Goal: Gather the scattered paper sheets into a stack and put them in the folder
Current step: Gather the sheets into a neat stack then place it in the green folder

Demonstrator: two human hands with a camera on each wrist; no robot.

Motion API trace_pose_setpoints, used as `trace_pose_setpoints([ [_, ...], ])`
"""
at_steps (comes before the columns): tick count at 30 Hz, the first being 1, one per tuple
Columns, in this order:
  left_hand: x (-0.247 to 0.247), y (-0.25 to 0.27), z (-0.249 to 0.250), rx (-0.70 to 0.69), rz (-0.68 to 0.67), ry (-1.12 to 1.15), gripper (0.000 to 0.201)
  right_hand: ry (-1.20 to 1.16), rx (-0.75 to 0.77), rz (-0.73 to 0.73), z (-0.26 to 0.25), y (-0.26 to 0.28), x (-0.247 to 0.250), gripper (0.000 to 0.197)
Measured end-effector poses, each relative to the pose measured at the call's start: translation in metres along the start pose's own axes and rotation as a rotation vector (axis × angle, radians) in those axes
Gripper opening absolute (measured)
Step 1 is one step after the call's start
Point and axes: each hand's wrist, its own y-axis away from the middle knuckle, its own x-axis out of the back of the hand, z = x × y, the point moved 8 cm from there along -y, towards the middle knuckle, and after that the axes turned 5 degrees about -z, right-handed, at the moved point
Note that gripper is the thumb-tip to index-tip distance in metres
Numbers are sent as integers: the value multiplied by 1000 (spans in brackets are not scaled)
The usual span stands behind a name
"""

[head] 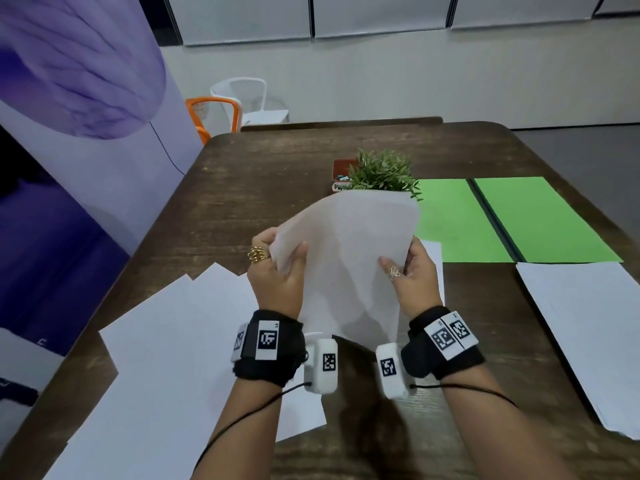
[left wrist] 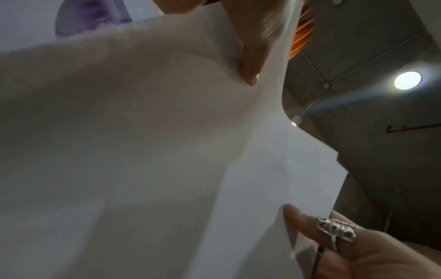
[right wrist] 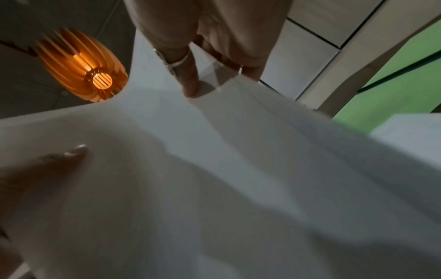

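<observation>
Item: sheaf of white paper sheets (head: 349, 258), held upright above the counter (head: 277, 157). Left hand (head: 277, 271) grip clamped on its left edge, right hand (head: 414, 275) grip clamped on its right edge. Green folder (head: 512, 216) lies open, far right. Loose sheets (head: 180, 341) remain on counter.

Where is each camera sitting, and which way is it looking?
Head: on the person's head, looking forward and down at the wooden table; shows the left hand and right hand gripping the held paper sheets, with the green folder beyond.
Left wrist: looks up along the sheets to the ceiling; shows the left thumb.
Right wrist: looks up too; shows right fingers.
Shared: all three show the held sheets and both hands.
</observation>
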Motion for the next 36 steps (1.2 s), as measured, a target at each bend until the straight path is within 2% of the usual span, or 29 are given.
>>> trace_pose_setpoints([
  [2, 5, 1, -2, 30, 60, 92, 60, -34, 19, 22, -5, -2, 1, 36],
  [5, 3, 6, -26, 172, 23, 161, 72, -72, -3, -13, 0, -1, 5, 48],
  [7, -1, 13, -42, 257, -9, 197, 69, -50, -70, -46, 12, 0, 6, 54],
  [9, -4, 15, -44, 298, -13, 189, 62, -3, -104, -38, 16, -2, 8, 45],
  [12, -11, 11, -36, 300, -28, 199, 48, 14, -124, -5, 13, -9, 13, 28],
  [16, -14, 9, -27, 230, -33, 177, 30, -10, -116, 10, 12, -11, 19, 29],
  [19, -20, 22, -44, 231, -54, 81, 22, 34, -144, -8, 24, -1, 16, 28],
  [22, -29, 36, -62, 275, -94, 4, 23, 55, -165, 12, 32, 5, 15, 28],
  [27, -35, 40, -55, 196, -100, -139, 22, 61, -194, 22, 32, 5, 20, 26],
  [30, -40, 51, -69, 270, -140, -199, 26, 64, -263, 23, 41, 10, 20, 31],
  [33, -40, 58, -74, 354, -120, -201, 28, 68, -282, 32, 45, 12, 26, 38],
  [36, -41, 56, -61, 334, -109, -232, 25, 84, -262, 41, 43, 14, 34, 42],
])
